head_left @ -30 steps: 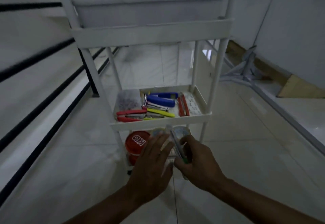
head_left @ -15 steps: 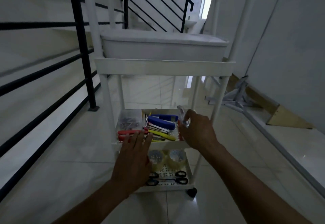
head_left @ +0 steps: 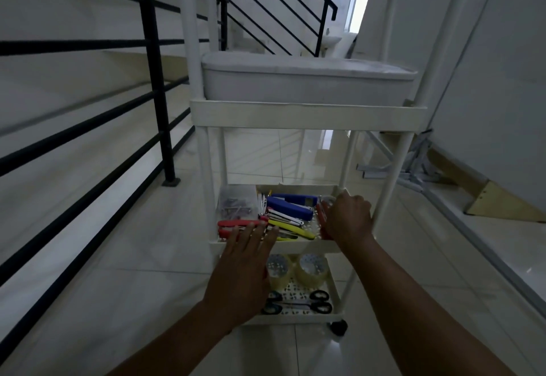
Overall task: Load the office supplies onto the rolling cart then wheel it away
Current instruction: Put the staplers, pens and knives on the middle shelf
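A white three-tier rolling cart stands on the tiled floor in front of me. Its middle shelf holds a blue stapler, a yellow cutter, a red tool and a bag of clips. On the bottom shelf lie two clear tape rolls and black scissors. A grey bin fills the top tier. My left hand hovers flat and open at the middle shelf's front rim. My right hand curls over that shelf's right end around a small clear tool, mostly hidden.
A black metal railing runs along the left, its post foot close to the cart. Folded metal legs and a wooden wedge lie by the right wall. A black caster shows under the cart's front right corner.
My right hand has lifted the clear tool from beside the bottom shelf and lowered it into the middle shelf's right end. My left hand rose to that shelf's front rim. My view tilted up.
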